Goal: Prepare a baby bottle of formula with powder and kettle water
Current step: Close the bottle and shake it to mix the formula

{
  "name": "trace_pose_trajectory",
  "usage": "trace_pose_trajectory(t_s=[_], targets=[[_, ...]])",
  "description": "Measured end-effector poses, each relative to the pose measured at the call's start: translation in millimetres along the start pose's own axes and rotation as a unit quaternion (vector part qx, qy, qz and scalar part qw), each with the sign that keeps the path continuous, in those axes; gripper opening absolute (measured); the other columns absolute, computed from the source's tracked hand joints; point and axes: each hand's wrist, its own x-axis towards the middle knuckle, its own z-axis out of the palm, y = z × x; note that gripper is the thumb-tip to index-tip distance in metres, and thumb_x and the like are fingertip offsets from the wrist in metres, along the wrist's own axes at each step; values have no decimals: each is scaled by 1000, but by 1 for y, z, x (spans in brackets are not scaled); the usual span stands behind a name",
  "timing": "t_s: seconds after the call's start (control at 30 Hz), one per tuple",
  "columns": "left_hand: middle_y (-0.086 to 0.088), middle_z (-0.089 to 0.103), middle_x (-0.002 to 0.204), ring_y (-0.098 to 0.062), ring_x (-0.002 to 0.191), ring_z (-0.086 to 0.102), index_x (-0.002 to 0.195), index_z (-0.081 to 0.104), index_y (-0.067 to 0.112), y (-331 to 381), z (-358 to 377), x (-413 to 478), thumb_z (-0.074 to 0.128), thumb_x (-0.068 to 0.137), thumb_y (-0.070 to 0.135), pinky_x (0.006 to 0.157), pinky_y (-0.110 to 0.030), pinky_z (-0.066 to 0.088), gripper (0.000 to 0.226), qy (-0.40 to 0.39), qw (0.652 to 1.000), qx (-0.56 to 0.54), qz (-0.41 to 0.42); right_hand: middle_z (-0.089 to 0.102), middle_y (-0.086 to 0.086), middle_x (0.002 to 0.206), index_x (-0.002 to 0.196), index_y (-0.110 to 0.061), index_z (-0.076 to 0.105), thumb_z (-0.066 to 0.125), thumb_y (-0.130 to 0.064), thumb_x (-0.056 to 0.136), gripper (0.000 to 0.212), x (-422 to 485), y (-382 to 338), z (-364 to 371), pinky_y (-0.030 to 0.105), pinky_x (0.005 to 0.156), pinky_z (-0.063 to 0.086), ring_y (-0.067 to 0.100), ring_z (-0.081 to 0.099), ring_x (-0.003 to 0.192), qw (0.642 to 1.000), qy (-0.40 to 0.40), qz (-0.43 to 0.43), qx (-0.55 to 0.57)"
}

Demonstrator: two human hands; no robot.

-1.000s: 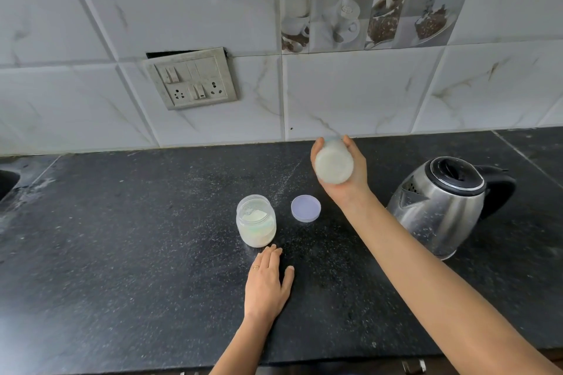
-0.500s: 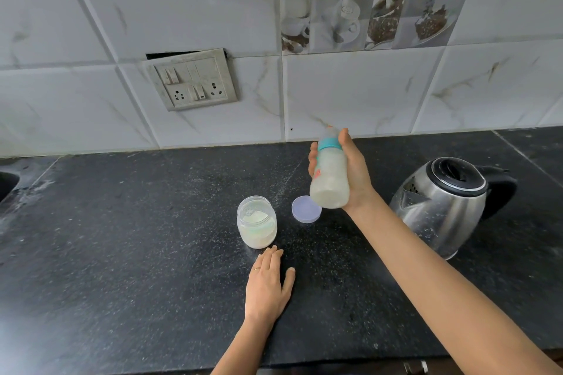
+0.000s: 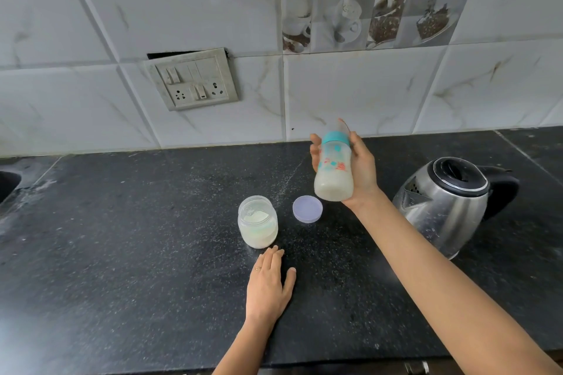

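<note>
Bottle (image 3: 333, 172) of milky liquid sits right of centre in the frame, above the counter (image 3: 122, 268), gripped by the right hand (image 3: 361, 170). Left hand (image 3: 269, 283) lies flat, fingers straight, just below the open powder jar (image 3: 258, 221). Kettle (image 3: 451, 207) stands at right.

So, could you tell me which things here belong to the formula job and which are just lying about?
Job: baby bottle in the right hand; open powder jar; its lid; kettle.
Idle: wall socket panel; sink corner; left hand flat on counter.
</note>
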Motion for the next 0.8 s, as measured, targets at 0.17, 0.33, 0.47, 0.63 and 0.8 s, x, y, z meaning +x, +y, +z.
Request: trace_pose_trajectory(t_s=[0.17,0.33,0.47,0.63,0.8], targets=[[0,48,141,-15,135,37,132,51,15,0,1,0,45,93,44,115,-27,20,48,0,1000,3,-6,59,10,95,102,-9,67,89,-34,57,56,-8,-1,-4,29,63,59,18,66,76,995,-97,35,-12],[-1,48,142,-16,135,37,132,51,14,0,0,1,47,94,42,115,-27,20,48,-1,1000,6,-7,64,14,113,116,-7,57,52,-46,93,46,11,-5,-1,38,78,59,29,68,93,999,17,-10,26],[0,47,142,-15,136,36,132,51,15,1,1,0,46,94,43,115,-27,21,48,0,1000,5,-8,63,16,117,123,0,61,47,-47,93,58,4,-1,-10,35,72,60,26,69,83,992,-68,94,43],[-1,49,140,-16,134,39,131,51,14,0,1,1,47,93,42,115,-28,23,47,5,1000,9,-7,63,17,107,118,2,56,54,-43,89,54,7,0,-10,35,61,60,26,67,70,983,-74,106,128],[-1,50,140,-17,133,40,130,52,15,1,2,0,47,93,43,114,-29,24,47,9,1000,7,-6,63,13,98,106,1,63,84,-38,66,59,0,-1,-16,32,59,59,21,65,66,987,-116,100,56]])
